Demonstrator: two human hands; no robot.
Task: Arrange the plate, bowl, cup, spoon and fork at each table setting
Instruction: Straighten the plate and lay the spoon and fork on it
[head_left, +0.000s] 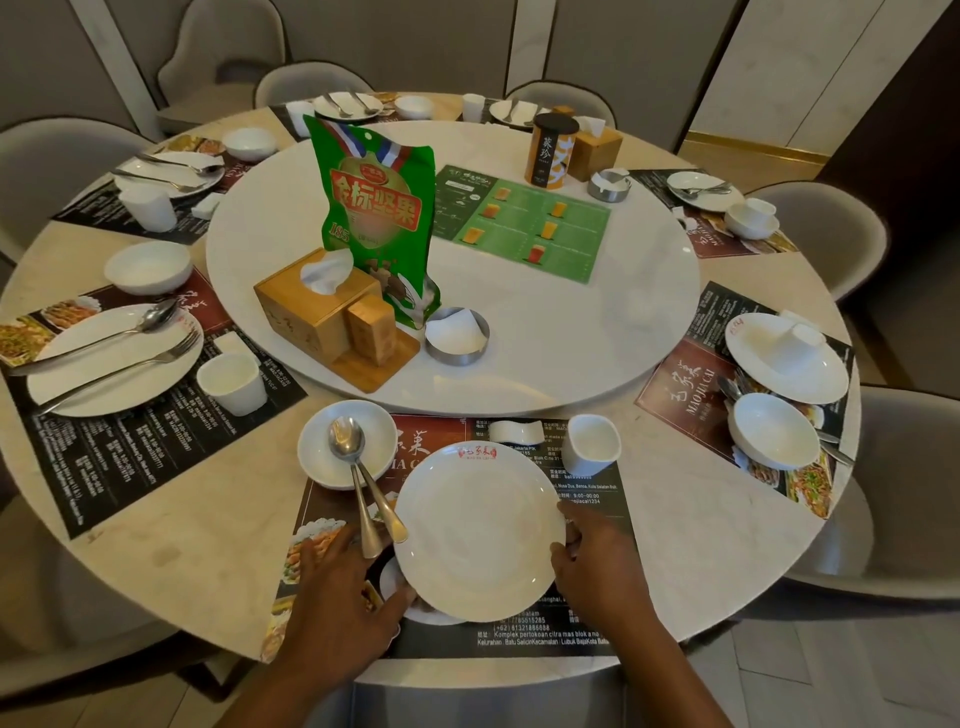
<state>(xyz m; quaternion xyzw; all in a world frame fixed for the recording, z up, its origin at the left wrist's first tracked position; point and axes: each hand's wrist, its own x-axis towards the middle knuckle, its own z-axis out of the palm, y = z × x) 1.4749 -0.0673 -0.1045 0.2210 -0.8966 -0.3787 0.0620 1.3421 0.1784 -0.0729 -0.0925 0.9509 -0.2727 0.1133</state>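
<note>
Fingers of our left hand (337, 597) and right hand (597, 561) grip opposite rims of the nearest plate (478, 530), over its placemat (597, 499). Beyond the left fingers sits the bowl (317, 457), with the spoon (347, 441) and a second handle, probably the fork, lying in it. Beyond the right fingers stands the cup (592, 444). Settings to the left look finished; two to the right are still stacked. We count seven plates, six bowls and seven cups on the desk (208, 519).
</note>
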